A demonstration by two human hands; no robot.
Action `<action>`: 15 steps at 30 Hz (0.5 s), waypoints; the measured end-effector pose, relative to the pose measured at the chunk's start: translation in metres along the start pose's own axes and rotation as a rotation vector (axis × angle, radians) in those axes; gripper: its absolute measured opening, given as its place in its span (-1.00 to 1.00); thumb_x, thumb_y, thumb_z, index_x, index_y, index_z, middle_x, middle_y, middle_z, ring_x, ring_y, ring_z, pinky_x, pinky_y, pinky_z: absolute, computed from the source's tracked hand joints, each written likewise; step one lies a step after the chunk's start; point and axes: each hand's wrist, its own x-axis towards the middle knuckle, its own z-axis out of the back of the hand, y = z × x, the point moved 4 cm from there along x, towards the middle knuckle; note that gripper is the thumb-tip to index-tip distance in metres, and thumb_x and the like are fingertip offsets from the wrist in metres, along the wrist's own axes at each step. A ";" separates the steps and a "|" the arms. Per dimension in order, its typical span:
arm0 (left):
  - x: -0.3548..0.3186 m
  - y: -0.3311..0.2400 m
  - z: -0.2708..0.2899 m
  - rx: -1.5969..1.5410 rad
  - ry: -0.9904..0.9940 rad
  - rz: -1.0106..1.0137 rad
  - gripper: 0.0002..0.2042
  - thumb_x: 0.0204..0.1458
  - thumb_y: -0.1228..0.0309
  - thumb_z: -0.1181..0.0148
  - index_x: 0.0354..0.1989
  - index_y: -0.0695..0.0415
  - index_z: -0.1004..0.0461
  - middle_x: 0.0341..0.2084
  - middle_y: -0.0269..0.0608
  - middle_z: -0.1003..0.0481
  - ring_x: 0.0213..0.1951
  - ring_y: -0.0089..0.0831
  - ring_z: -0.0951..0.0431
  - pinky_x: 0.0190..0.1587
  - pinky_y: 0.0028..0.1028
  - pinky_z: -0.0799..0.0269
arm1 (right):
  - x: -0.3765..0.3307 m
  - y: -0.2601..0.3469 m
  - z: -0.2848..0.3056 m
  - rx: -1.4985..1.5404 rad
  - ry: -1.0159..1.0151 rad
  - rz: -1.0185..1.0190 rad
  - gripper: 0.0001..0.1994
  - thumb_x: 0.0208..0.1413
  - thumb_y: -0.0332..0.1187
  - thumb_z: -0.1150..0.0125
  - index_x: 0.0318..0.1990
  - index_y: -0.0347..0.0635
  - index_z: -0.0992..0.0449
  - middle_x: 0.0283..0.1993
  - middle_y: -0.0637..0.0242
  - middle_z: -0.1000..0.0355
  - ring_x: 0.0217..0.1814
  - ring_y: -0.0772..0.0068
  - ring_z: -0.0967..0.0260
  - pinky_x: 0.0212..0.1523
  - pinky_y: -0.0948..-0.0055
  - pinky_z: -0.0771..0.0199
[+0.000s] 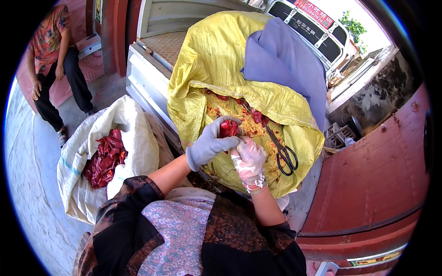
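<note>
Floral cloth (172, 234); gloved hands (208, 143) at glossy pepper (229, 129).

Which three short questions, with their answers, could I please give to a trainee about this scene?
1. Multiple choice: what lies on the yellow sack, to the right of the right hand?
a) a knife
b) a pair of scissors
c) a spoon

2. True or false: the left hand is empty.

3. Fill the gap: on the person's left, dark red pods lie in an open ___ sack.

Key:
1. b, a pair of scissors
2. False: it holds a red pod.
3. white
</note>
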 end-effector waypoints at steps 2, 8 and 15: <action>-0.001 0.000 0.000 -0.013 0.012 -0.014 -0.57 -0.09 0.54 -0.16 0.01 0.23 -0.28 -0.18 -0.29 -0.41 -0.17 -0.59 -0.40 -0.05 -0.55 -0.31 | -0.002 -0.001 -0.001 0.021 -0.021 0.009 -0.86 -0.16 -0.34 -0.24 -0.38 -0.06 -0.50 -0.32 0.36 -0.44 -0.45 0.25 -0.42 -0.47 0.31 -0.37; 0.005 0.017 0.005 -0.226 0.022 -0.065 -0.57 -0.13 0.51 -0.16 0.00 0.24 -0.30 -0.20 -0.29 -0.41 -0.14 -0.54 -0.40 -0.03 -0.51 -0.30 | 0.012 -0.005 0.013 0.386 -0.005 -0.151 -0.82 -0.11 -0.34 -0.27 -0.31 -0.15 -0.53 -0.36 0.23 -0.48 -0.37 0.22 -0.46 -0.37 0.33 -0.43; 0.005 0.018 0.010 -0.324 0.044 -0.116 -0.57 -0.11 0.37 -0.04 -0.03 0.28 -0.29 -0.18 -0.21 -0.40 -0.10 -0.46 -0.38 0.00 -0.48 -0.26 | 0.039 -0.093 -0.010 -0.130 0.213 -0.489 -0.67 -0.01 -0.14 -0.19 -0.21 -0.20 -0.53 -0.24 0.08 -0.48 -0.18 0.11 -0.43 -0.15 0.29 -0.41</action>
